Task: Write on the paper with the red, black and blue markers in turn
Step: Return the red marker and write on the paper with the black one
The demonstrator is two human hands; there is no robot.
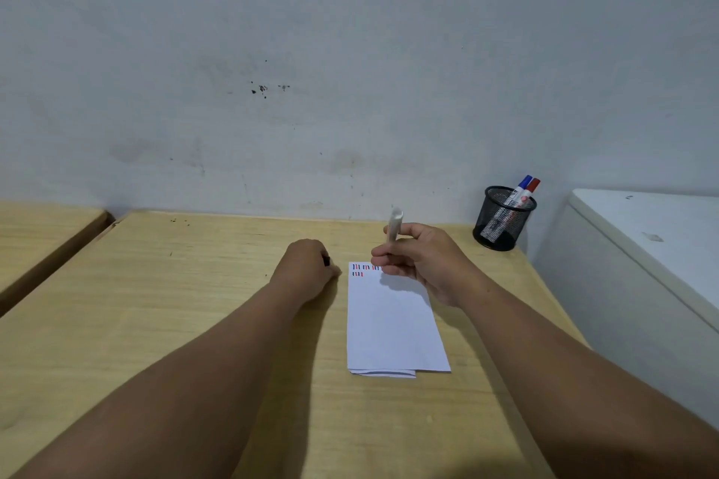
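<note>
A folded white paper lies on the wooden table, with short red, black and blue strokes along its top edge. My right hand grips a white-bodied marker upright over the paper's top right corner; its tip is hidden behind my fingers. My left hand rests as a fist just left of the paper, closed around a small black piece, apparently a marker cap. A blue-capped marker and a red-capped marker stand in the black mesh pen cup at the back right.
A grey wall runs behind the table. A white cabinet or appliance stands right of the table, close to the pen cup. A second wooden surface adjoins at the far left, across a narrow gap.
</note>
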